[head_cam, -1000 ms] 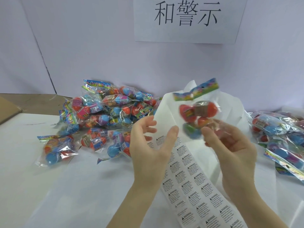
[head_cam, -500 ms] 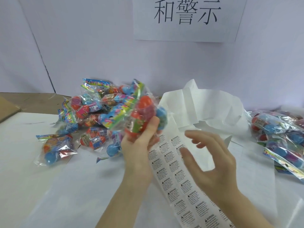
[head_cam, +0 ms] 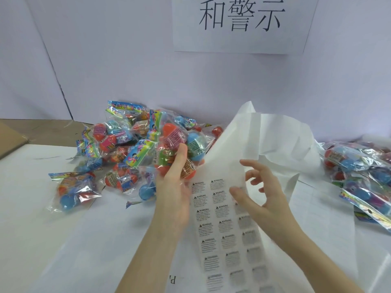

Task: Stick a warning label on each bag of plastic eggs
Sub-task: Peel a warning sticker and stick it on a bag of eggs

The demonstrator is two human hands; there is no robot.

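My left hand point(head_cam: 175, 187) grips a clear bag of plastic eggs point(head_cam: 179, 140), red and blue eggs under a colourful header card, above the table's middle. To its right the long white sheet of warning labels point(head_cam: 211, 225) runs down toward me, and its bare upper part curls up beside the bag. My right hand point(head_cam: 262, 197) hovers over the sheet with fingers spread and loosely bent. Its thumb touches the top of the label rows. Whether a label is lifted, I cannot tell.
A big pile of egg bags point(head_cam: 114, 144) lies at the back left, one bag point(head_cam: 74, 191) apart in front. Another pile point(head_cam: 359, 176) sits at the right edge. A cardboard box corner point(head_cam: 10, 134) shows far left. A printed sign point(head_cam: 239, 24) hangs on the wall.
The bag went from my right hand to my left hand and moved left. My right hand came down onto the label sheet, whose upper part has curled up.
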